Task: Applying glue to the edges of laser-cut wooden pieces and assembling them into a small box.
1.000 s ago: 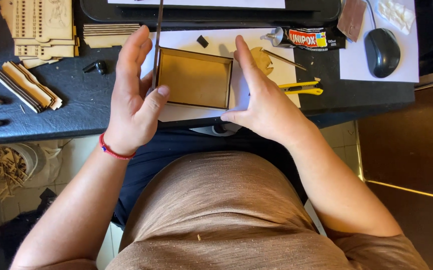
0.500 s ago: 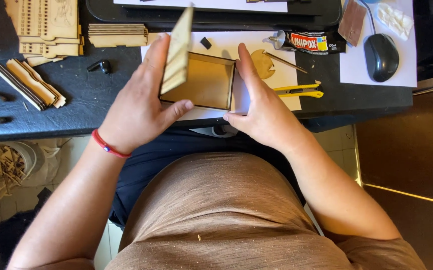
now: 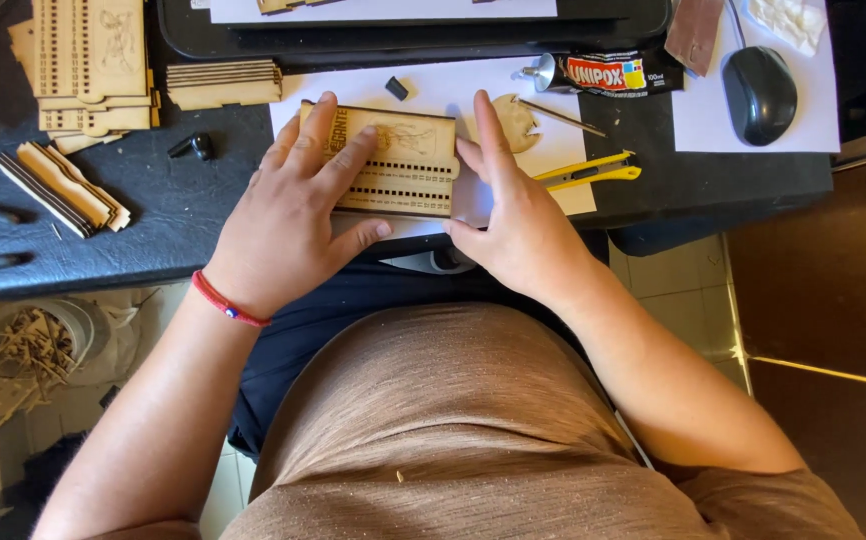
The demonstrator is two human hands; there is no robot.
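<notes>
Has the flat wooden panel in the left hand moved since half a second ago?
Yes. The wooden panel has swung down from standing on edge to lie flat under the left hand, over the white paper.

You wear a brown, finely speckled short-sleeved top (image 3: 473, 430) that fills the lower middle of the frame, its sleeve edge showing at the lower right. Below its hem, toward the centre of the frame, dark navy trousers or shorts (image 3: 353, 320) cover your lap. Both forearms are bare. Your left hand (image 3: 288, 215), left of centre, has a thin red cord bracelet (image 3: 228, 303) with a small blue bead at the wrist. Your right hand (image 3: 518, 215), right of centre, shows no ring, watch or band.
</notes>
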